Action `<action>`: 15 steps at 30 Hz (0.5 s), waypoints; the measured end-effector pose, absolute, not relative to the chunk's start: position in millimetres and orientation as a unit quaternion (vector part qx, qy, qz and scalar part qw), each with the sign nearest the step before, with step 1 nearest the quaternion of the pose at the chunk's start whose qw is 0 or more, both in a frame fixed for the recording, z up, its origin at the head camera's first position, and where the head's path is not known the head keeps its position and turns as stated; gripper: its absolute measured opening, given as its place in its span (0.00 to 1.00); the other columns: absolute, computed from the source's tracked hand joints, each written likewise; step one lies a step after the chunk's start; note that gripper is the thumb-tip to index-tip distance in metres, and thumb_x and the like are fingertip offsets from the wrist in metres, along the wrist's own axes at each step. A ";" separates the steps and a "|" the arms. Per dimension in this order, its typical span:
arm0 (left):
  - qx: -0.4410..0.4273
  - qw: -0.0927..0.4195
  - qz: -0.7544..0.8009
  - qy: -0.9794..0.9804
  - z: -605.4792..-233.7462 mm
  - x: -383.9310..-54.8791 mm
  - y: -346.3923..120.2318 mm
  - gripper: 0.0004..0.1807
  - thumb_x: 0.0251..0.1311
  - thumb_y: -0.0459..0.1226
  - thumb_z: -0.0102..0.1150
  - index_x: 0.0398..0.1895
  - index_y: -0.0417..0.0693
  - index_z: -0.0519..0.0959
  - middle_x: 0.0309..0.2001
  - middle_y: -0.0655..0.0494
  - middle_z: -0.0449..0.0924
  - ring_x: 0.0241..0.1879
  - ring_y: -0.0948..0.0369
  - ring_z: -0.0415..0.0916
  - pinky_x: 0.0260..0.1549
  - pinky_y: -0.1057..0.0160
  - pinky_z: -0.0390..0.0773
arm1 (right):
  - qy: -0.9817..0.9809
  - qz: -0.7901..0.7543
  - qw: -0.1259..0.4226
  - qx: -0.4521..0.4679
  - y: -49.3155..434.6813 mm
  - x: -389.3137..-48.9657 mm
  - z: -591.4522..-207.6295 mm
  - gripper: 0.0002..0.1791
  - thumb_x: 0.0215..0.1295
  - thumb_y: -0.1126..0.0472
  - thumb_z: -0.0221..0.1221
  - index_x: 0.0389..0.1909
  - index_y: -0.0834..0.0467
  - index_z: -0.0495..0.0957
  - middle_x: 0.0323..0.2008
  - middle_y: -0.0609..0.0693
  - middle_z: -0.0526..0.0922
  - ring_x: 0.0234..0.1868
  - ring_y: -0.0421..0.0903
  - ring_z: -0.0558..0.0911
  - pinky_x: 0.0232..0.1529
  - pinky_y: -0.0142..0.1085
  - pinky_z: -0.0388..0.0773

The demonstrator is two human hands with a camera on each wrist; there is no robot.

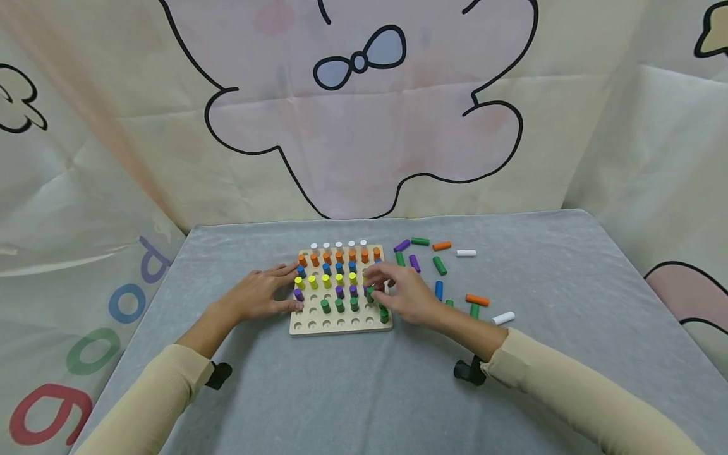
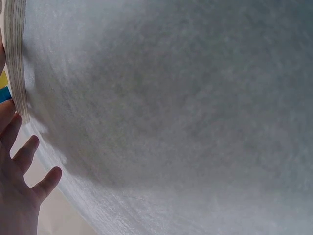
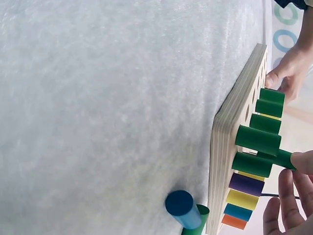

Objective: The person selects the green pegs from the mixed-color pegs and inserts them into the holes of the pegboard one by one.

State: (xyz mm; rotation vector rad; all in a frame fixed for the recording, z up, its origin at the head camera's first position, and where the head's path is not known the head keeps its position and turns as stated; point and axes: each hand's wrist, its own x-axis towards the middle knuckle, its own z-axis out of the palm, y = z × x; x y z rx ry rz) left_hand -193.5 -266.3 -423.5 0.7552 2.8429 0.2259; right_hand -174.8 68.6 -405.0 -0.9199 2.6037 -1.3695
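A wooden pegboard [image 1: 305, 321] lies on the cloth, with rows of white, orange, blue, yellow, purple and green pegs standing in it. My left hand [image 1: 256, 296] rests against the board's left side, fingers extended and thumb at the lower left edge. Over the right part of the board, my right hand [image 1: 408, 294] pinches a green peg [image 3: 285, 159] between thumb and fingertip. The peg is upright above the board, its lower end hidden behind other green pegs in the right wrist view. Another green peg [image 1: 383, 315] stands near the front right corner.
Loose pegs lie right of the board, among them a purple peg [image 1: 414, 263], an orange peg [image 1: 477, 299], a white peg [image 1: 503, 318] and a blue peg [image 1: 438, 290]. A grey cloth [image 1: 318, 398] covers the table. Printed fabric [image 1: 364, 139] hangs behind it.
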 end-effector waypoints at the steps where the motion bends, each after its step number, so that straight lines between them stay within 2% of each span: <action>1: 0.255 0.096 0.076 0.959 -423.6 -193.6 -266.3 0.49 0.60 0.68 0.54 0.74 0.43 0.65 0.76 0.47 0.58 0.73 0.44 0.57 0.59 0.33 0.65 | 0.845 -0.443 0.031 -0.298 68.2 -174.9 -405.7 0.19 0.61 0.72 0.66 0.53 0.63 0.78 0.42 0.52 0.88 0.42 0.43 0.83 0.45 0.49 0.78; 8: 0.251 0.097 0.075 0.960 -423.2 -193.6 -266.3 0.49 0.59 0.68 0.55 0.74 0.44 0.65 0.76 0.48 0.57 0.73 0.44 0.57 0.59 0.32 0.64 | 0.849 -0.426 0.025 -0.313 66.1 -172.8 -409.7 0.16 0.61 0.71 0.67 0.50 0.61 0.80 0.39 0.47 0.87 0.37 0.39 0.81 0.43 0.45 0.80; 15: 0.250 0.097 0.074 0.960 -423.4 -193.5 -265.9 0.49 0.59 0.67 0.55 0.74 0.43 0.64 0.76 0.47 0.57 0.73 0.44 0.57 0.59 0.33 0.64 | 0.851 -0.421 0.040 -0.311 64.8 -170.3 -411.7 0.16 0.60 0.72 0.66 0.50 0.61 0.80 0.40 0.49 0.87 0.39 0.40 0.82 0.44 0.42 0.81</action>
